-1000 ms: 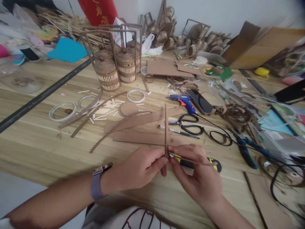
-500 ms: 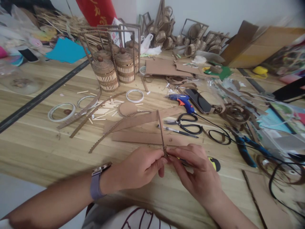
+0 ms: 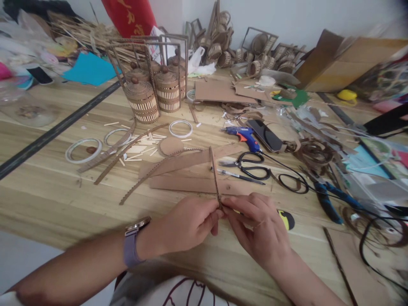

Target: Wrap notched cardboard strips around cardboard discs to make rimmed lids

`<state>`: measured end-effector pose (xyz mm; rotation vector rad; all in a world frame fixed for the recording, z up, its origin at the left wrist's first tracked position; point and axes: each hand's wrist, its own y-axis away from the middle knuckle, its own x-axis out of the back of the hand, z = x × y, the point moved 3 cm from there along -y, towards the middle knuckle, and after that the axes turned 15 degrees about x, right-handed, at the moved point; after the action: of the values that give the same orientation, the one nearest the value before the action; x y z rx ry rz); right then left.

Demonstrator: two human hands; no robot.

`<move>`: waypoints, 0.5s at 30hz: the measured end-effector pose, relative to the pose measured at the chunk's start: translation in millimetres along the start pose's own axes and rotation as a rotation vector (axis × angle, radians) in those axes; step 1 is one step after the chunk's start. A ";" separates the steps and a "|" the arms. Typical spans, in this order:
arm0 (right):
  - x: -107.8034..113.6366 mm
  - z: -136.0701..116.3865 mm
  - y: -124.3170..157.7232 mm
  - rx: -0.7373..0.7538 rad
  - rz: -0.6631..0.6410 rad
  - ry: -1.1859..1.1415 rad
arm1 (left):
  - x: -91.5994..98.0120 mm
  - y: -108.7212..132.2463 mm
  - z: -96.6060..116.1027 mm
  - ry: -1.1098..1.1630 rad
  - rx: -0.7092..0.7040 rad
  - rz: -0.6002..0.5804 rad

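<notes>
Between my two hands a narrow cardboard strip [image 3: 214, 176] stands on edge, its corrugated side up, its far end pointing away from me. My left hand [image 3: 194, 223], with a watch on the wrist, pinches the near end between thumb and forefinger. The fingertips of my right hand [image 3: 263, 227] close on the same end from the other side. Flat cardboard pieces [image 3: 191, 183] lie just beyond, with a curved corrugated strip [image 3: 137, 185] to their left. A yellow-and-black tool [image 3: 287, 219] is partly hidden behind my right hand.
Past my hands lie black-handled scissors [image 3: 255, 165], a pen [image 3: 239, 174], a blue glue gun [image 3: 245, 136] and a phone [image 3: 264, 135]. Small lidded baskets [image 3: 140, 102] stand back left, near tape rolls [image 3: 83, 150] and thin sticks [image 3: 140, 148]. Pliers [image 3: 328, 202] and cables are right.
Both hands keep their pinch on the strip's near end, with only a very slight shift of fingers and left wrist. Everything on the table stays where it was.
</notes>
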<state>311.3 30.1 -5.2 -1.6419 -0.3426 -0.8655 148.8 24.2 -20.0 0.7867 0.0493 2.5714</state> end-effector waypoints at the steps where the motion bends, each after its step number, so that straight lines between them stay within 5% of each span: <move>1: -0.1 -0.3 -0.6 -0.004 0.001 0.014 | 0.0 0.0 0.1 -0.016 0.002 0.007; 15: -7.8 3.5 10.8 -0.353 0.088 -0.145 | -2.4 2.4 3.5 -0.200 -0.023 0.035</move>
<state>314.2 32.3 -18.5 -2.0379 -0.2232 -0.7720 151.5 20.7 -18.0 1.0393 -0.0567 2.5076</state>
